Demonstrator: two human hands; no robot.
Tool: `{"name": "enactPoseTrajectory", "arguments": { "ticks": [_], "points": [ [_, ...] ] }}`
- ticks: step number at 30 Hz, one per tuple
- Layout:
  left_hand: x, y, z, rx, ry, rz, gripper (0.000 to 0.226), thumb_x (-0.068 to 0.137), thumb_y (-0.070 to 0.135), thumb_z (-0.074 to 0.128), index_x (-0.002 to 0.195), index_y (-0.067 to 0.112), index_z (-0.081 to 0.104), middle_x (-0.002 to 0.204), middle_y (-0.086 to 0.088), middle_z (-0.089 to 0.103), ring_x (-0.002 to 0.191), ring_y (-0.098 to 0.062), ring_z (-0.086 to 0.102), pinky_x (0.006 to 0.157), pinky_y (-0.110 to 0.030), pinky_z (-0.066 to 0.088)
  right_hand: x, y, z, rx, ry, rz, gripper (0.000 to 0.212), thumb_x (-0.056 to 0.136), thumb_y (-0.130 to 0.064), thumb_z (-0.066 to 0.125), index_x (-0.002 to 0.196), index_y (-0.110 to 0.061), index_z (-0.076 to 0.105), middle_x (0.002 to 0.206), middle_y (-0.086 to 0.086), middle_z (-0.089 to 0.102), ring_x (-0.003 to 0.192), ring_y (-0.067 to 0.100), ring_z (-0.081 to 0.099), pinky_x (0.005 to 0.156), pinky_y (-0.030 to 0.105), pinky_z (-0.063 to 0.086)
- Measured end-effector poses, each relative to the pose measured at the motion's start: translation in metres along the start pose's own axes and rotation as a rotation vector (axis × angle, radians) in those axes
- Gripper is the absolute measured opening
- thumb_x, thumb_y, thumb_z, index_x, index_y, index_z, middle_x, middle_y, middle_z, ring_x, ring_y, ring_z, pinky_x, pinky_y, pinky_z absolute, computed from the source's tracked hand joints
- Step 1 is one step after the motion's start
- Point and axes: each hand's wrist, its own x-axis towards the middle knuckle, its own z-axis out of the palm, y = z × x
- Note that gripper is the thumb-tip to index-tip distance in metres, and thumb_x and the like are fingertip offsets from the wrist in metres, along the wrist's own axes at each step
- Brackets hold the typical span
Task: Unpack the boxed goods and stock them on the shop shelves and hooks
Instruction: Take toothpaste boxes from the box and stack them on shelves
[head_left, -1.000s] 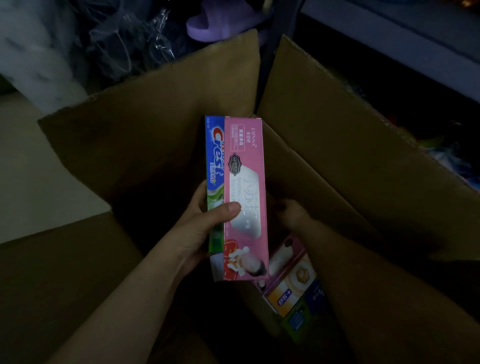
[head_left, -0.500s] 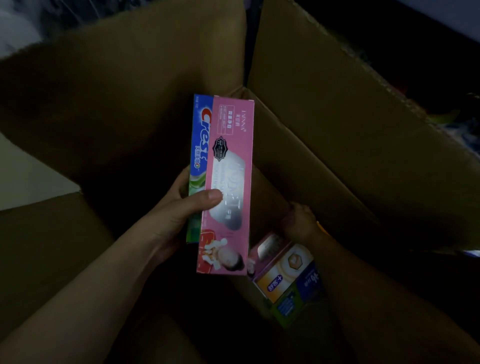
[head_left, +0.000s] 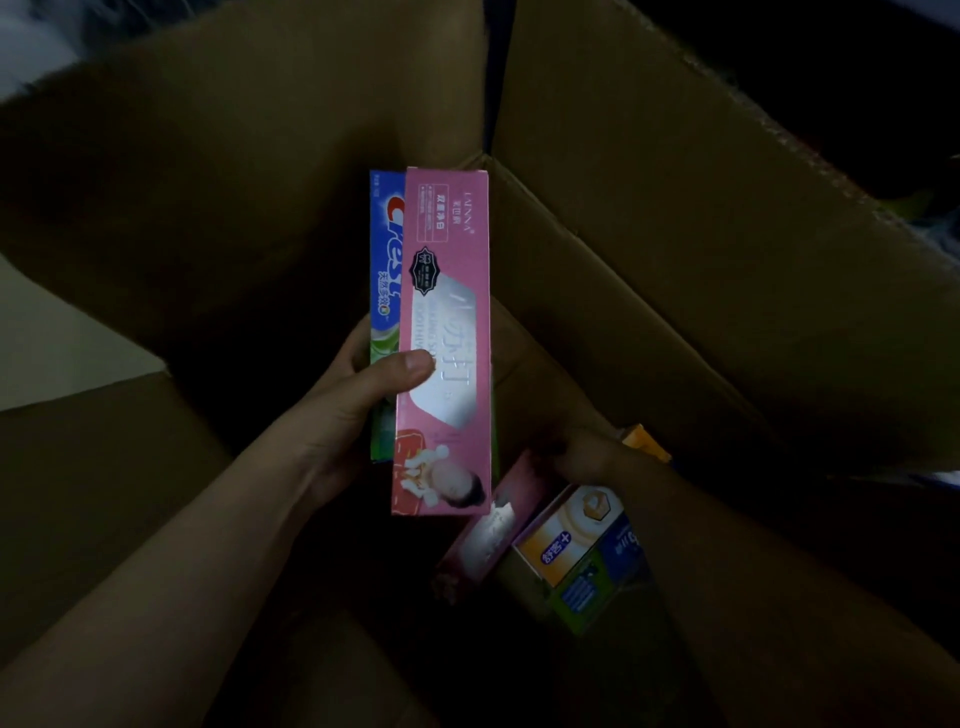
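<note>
Fingers of your left hand (head_left: 348, 410) clamp the pink toothpaste box (head_left: 447, 332) over a Crest box (head_left: 385, 249) (both upright). Your right hand (head_left: 587, 457) reaches into the cardboard carton (head_left: 675, 291); its grip is too dark to tell.

Dim, underexposed view, deep shadow inside the cardboard box (head_left: 675, 291), faint glare on the pink carton (head_left: 447, 332), blurred corners.
</note>
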Motion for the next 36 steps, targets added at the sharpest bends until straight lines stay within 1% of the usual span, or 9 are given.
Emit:
{"name": "enactPoseTrajectory", "arguments": {
  "ticks": [4, 7, 11, 16, 19, 23, 30, 34, 36],
  "points": [
    [0.000, 0.000, -0.001, 0.014, -0.001, -0.001, 0.098, 0.022, 0.051, 0.091, 0.114, 0.033, 0.060, 0.101, 0.002, 0.073, 0.087, -0.017, 0.071, 0.062, -0.028, 0.056, -0.001, -0.007, -0.004, 0.223, -0.003, 0.042, 0.030, 0.098, -0.027, 0.050, 0.123, -0.012, 0.056, 0.107, 0.006, 0.059, 0.097, 0.019, 0.053, 0.088, 0.031, 0.043],
    [0.001, -0.001, -0.002, 0.019, 0.008, -0.007, 0.099, 0.021, 0.051, 0.091, 0.113, 0.034, 0.059, 0.100, 0.003, 0.073, 0.086, -0.017, 0.072, 0.060, -0.027, 0.056, 0.001, -0.004, -0.006, 0.530, -0.051, 0.031, 0.032, 0.092, -0.014, 0.058, 0.123, -0.017, 0.057, 0.121, 0.006, 0.059, 0.102, 0.019, 0.056, 0.088, 0.031, 0.049],
    [0.002, -0.002, -0.003, 0.016, 0.010, -0.011, 0.103, 0.020, 0.051, 0.091, 0.116, 0.033, 0.058, 0.102, 0.000, 0.073, 0.087, -0.019, 0.072, 0.062, -0.029, 0.056, 0.000, -0.002, 0.007, 0.666, -0.080, -0.014, 0.047, 0.084, 0.001, 0.065, 0.128, -0.008, 0.051, 0.126, 0.016, 0.058, 0.111, 0.030, 0.058, 0.094, 0.042, 0.051],
    [0.004, -0.001, -0.003, 0.017, 0.012, -0.017, 0.102, 0.023, 0.051, 0.091, 0.117, 0.034, 0.057, 0.103, 0.001, 0.072, 0.089, -0.019, 0.071, 0.063, -0.030, 0.057, -0.011, -0.014, 0.010, 0.895, -0.142, -0.046, 0.036, 0.090, 0.006, 0.054, 0.126, 0.006, 0.052, 0.120, 0.016, 0.060, 0.108, 0.028, 0.061, 0.082, 0.028, 0.056],
    [0.005, -0.003, -0.005, -0.002, 0.015, -0.018, 0.092, 0.028, 0.043, 0.091, 0.113, 0.035, 0.059, 0.103, 0.000, 0.072, 0.086, -0.018, 0.072, 0.060, -0.029, 0.056, -0.015, -0.023, 0.005, 0.980, -0.153, -0.007, 0.031, 0.092, -0.001, 0.054, 0.123, 0.003, 0.057, 0.122, 0.020, 0.062, 0.113, 0.034, 0.059, 0.098, 0.040, 0.049],
    [0.006, -0.003, -0.005, -0.045, 0.008, -0.001, 0.095, 0.028, 0.044, 0.092, 0.116, 0.033, 0.058, 0.105, -0.003, 0.072, 0.088, -0.022, 0.071, 0.062, -0.032, 0.056, -0.033, -0.044, -0.037, 1.130, -0.019, -0.035, 0.027, 0.089, -0.029, 0.058, 0.108, -0.010, 0.063, 0.106, 0.009, 0.068, 0.102, 0.025, 0.061, 0.102, 0.044, 0.044],
    [0.009, -0.005, -0.005, -0.061, 0.015, -0.038, 0.055, 0.064, 0.025, 0.071, 0.115, 0.038, 0.054, 0.100, 0.002, 0.073, 0.089, -0.019, 0.072, 0.062, -0.032, 0.058, -0.077, -0.100, -0.106, 1.088, 0.234, -0.111, 0.050, 0.093, -0.057, 0.043, 0.106, -0.014, 0.064, 0.090, 0.010, 0.070, 0.081, 0.022, 0.067, 0.083, 0.037, 0.054],
    [0.009, -0.002, 0.000, -0.048, 0.002, -0.039, 0.079, 0.052, 0.029, 0.083, 0.124, 0.034, 0.051, 0.112, -0.005, 0.070, 0.099, -0.028, 0.068, 0.072, -0.039, 0.057, -0.110, -0.133, -0.122, 1.057, 0.253, -0.137, 0.038, 0.095, -0.049, 0.045, 0.088, -0.014, 0.060, 0.065, 0.006, 0.066, 0.055, 0.018, 0.064, 0.062, 0.030, 0.055],
    [0.010, -0.003, 0.003, -0.062, -0.006, -0.049, 0.097, 0.040, 0.034, 0.090, 0.128, 0.031, 0.050, 0.116, -0.009, 0.068, 0.104, -0.033, 0.066, 0.080, -0.046, 0.055, -0.124, -0.148, -0.123, 1.060, 0.277, -0.163, 0.032, 0.096, -0.042, 0.046, 0.083, -0.015, 0.058, 0.061, 0.004, 0.064, 0.054, 0.017, 0.062, 0.065, 0.032, 0.053]
  ]
}}
